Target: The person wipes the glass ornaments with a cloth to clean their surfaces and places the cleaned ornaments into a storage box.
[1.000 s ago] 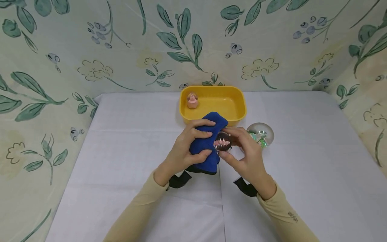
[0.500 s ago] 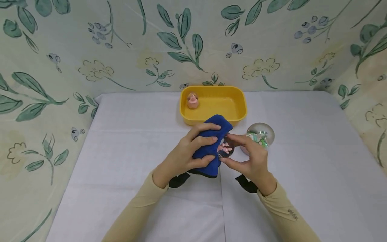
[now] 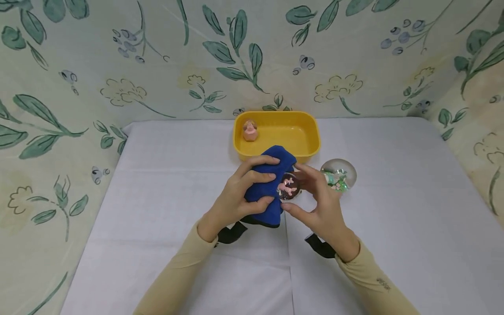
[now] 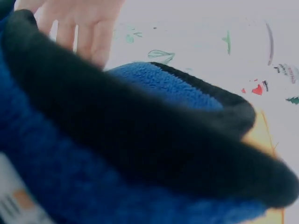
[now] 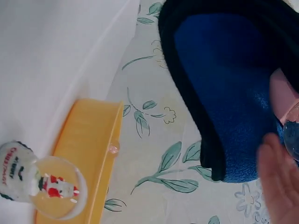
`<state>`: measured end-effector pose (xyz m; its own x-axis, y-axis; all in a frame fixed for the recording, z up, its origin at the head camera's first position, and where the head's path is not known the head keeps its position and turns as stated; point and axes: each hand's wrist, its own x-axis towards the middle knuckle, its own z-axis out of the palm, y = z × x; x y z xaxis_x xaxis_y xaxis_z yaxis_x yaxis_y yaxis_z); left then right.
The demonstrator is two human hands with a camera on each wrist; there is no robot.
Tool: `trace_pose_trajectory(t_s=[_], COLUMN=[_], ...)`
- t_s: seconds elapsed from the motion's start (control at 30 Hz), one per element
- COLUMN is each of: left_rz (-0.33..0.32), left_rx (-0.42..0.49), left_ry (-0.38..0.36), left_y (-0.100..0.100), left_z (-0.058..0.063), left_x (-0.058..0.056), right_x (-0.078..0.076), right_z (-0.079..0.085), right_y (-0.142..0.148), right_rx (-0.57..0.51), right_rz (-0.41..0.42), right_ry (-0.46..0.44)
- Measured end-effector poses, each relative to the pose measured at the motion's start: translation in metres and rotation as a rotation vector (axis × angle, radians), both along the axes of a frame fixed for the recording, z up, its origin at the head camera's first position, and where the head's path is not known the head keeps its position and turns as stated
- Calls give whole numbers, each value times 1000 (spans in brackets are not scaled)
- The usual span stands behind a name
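In the head view my left hand [image 3: 232, 201] grips a folded blue cloth [image 3: 265, 190] with dark edging, its fingers spread over the top. The cloth lies against a small snow globe [image 3: 288, 187] with pink figures inside. My right hand [image 3: 324, 214] holds that globe from the right between thumb and fingers. Its pink base [image 5: 285, 95] shows in the right wrist view, against the cloth's inner face. In the left wrist view the cloth's dark edge [image 4: 140, 135] fills most of the picture, with fingers [image 4: 100, 44] behind it.
Behind the hands stands a yellow tray [image 3: 316, 135] with a small pink figure [image 3: 250, 131] at its left end. To the right of my right hand is a larger snow globe [image 3: 342, 173]; its lettered base [image 5: 16, 170] shows in the right wrist view. A floral cloth hangs behind the white table.
Both hands and the cloth dipped slightly right and toward me, then moved back up and left. The held globe has turned, so its pink figures show at another angle. Tray and larger globe stay put.
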<state>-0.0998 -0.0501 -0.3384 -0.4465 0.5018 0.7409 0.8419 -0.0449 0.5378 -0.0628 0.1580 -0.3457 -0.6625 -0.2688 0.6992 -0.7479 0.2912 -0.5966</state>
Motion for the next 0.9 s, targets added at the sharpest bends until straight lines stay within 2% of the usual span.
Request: trace_pose_trajectory(t_s=[0.13,0.23,0.33,0.4,0.5,0.67,0.73,0.8,0.9], left_rz=[-2,-7,-16,-24,-41,-24,-17,-15,-14], left_rx=[38,28,-9,-39,-68,-103,-104,-85,-25], left_ry=[1,-3,-1,10,33,60,57,34,-14], left_y=[-2,-3,-3,-2,0,3,3,3,2], left_z=[3,6,8,9,8,6,3,2,-1], left_x=[-3,-2,0,1,2,3,3,2,1], right_x=[-5,-8,-11,-12,-11,-3,0,1,-1], right_z=[-2,0,-1,-1,-3,-2,-1,1,4], right_y=[0,2,4,5,4,-1,-2,-2,-1], right_rx=[36,76,77,59,-6,-169,-208,-190,-125], right_rz=[56,26,0,-7,-24,11,30,22,22], right_ry=[167,277,345,354,254,-115,-211,-231,-127])
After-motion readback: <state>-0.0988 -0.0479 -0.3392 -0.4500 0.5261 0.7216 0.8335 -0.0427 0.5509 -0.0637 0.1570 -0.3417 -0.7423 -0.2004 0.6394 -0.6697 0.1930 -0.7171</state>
